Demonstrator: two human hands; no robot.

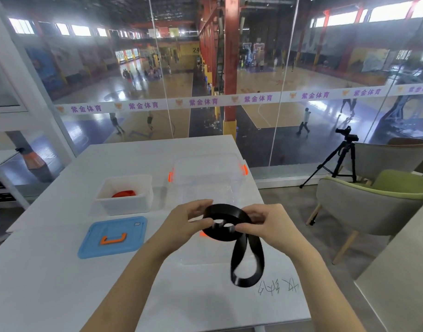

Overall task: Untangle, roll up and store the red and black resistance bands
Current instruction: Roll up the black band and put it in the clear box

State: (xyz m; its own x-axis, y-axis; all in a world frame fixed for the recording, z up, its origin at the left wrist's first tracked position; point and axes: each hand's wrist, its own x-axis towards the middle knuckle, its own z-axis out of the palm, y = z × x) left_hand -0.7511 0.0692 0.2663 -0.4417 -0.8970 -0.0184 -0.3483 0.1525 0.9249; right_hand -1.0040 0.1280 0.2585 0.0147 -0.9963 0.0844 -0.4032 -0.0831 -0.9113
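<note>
Head view: at the lower centre of the frame, both hands hold a flat black rubber resistance band (227,210) above a white table (50,271). Most of the band is wound into a flat coil between the hands, and a loose loop hangs from the coil's right side down toward the tabletop. The left hand (189,224) has its fingers curled, pinching the coil's left edge between thumb and fingertips. The right hand (270,226) pinches the coil's right edge in the same way, thumb in front and fingers curled behind.

Under and behind the hands stands a large clear plastic storage box with orange latches (205,178). To its left, at middle left of the frame, is a small white rectangular plastic tub (124,206), and a rolled red resistance band (124,194) lies inside it. Just below the tub in the frame, a blue plastic lid with an orange handle (112,238) lies flat on the table. Dark handwriting (277,286) marks the tabletop at lower right, near the hanging loop.

At right, off the table, a black tripod carrying a camera (344,152) stands beside a grey and green armchair (373,202). A glass wall with a purple-lettered strip (203,101) spans the upper half of the frame.
</note>
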